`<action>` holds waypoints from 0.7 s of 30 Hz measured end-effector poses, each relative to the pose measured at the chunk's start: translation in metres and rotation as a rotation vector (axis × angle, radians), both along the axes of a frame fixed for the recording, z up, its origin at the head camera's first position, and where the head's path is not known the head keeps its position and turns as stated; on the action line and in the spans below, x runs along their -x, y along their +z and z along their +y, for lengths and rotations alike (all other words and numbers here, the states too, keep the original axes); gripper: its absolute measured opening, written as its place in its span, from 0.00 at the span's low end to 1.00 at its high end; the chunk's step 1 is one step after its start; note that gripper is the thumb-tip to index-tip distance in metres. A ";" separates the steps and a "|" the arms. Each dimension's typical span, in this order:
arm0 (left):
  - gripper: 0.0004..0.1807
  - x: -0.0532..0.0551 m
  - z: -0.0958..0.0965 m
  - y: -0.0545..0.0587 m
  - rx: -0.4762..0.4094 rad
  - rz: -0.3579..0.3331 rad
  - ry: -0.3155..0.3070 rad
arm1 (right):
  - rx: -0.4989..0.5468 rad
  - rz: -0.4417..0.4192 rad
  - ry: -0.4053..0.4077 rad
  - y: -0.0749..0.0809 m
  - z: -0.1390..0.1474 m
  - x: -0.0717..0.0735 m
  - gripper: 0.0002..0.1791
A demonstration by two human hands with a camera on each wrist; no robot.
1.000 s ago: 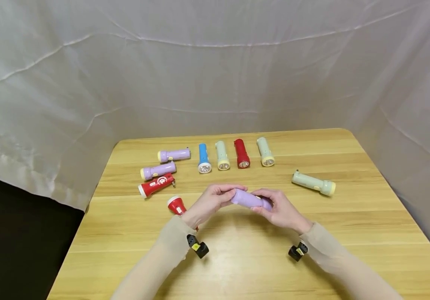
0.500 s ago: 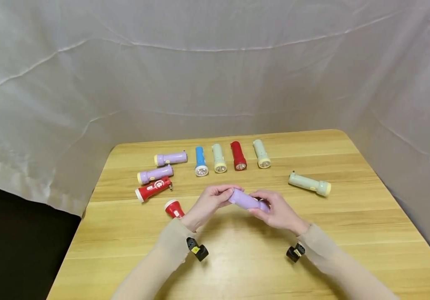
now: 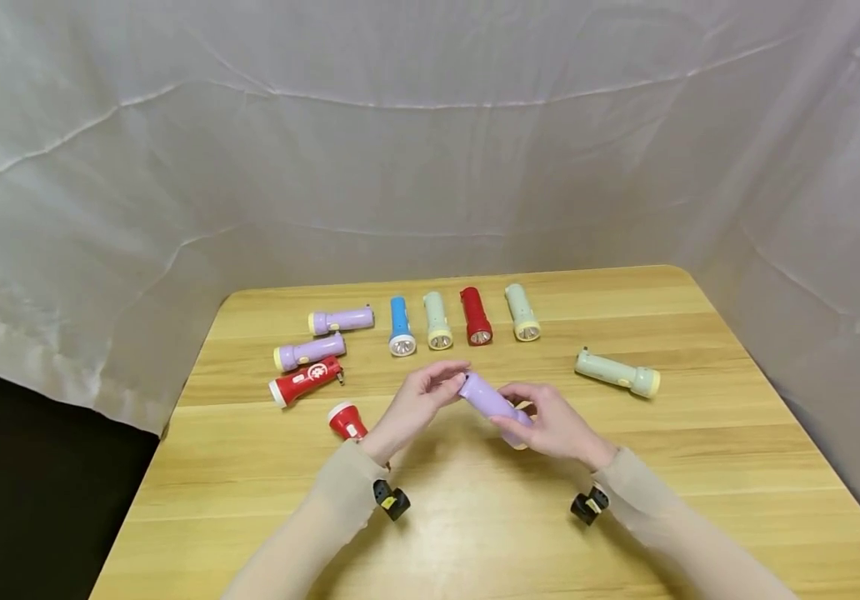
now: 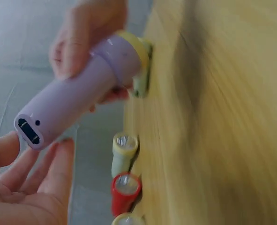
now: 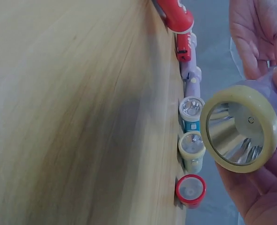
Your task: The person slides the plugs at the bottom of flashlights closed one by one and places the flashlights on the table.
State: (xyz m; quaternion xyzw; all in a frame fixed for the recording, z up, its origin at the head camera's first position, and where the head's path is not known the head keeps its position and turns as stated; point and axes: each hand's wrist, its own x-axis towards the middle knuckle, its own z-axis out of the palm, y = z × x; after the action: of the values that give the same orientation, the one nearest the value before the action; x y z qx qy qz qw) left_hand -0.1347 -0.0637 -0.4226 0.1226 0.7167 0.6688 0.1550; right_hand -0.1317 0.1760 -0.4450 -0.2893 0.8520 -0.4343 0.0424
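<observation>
a: what's just changed?

b: the purple torch [image 3: 488, 398] has turned. half a second ago its lens end points between three and four o'clock in the head view; now it points between four and five, and its yellow rim [image 5: 271, 133] shows on the six o'clock side of the right hand [image 3: 556, 427].

a: and the hold on it?

b: the right hand's thumb and fingers curl round the torch near its head. the left hand [image 3: 411, 412] is looser, fingers spread and fairly straight about the tail. i can't tell whether its thumb is touching.

a: so where is the torch?

b: lifted over the table [image 3: 700, 467], between the hands, tail towards ten or eleven. from it, the blue torch [image 3: 400, 315] lies at ten o'clock and the lone green torch [image 3: 613, 371] between two and three.

a: what does the turn mean for the work?

b: to my eye, the right hand bears the weight and the left mostly guides. the dark slot [image 4: 28, 131] in the tail is exposed, seemingly within easy reach of the left fingers. i'd call the handling unfinished: nothing's set down yet.
</observation>
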 end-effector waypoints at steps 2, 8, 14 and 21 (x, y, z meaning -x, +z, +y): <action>0.23 0.000 -0.001 0.000 0.101 0.085 0.011 | 0.025 -0.057 -0.021 0.001 0.001 0.001 0.18; 0.24 -0.002 -0.004 0.000 0.366 0.279 -0.016 | 0.088 -0.163 -0.078 0.003 0.006 0.008 0.18; 0.25 -0.003 -0.007 -0.002 0.526 0.377 -0.051 | 0.226 -0.347 -0.125 0.003 0.014 0.019 0.21; 0.25 -0.004 -0.012 -0.010 0.552 0.397 -0.065 | 0.368 -0.546 -0.242 0.008 0.023 0.038 0.29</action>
State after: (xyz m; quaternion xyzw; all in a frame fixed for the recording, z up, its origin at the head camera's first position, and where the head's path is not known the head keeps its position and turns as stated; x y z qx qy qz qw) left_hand -0.1308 -0.0756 -0.4327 0.2265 0.8825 0.4076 0.0612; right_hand -0.1698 0.1992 -0.4371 -0.0620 0.7448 -0.6439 0.1641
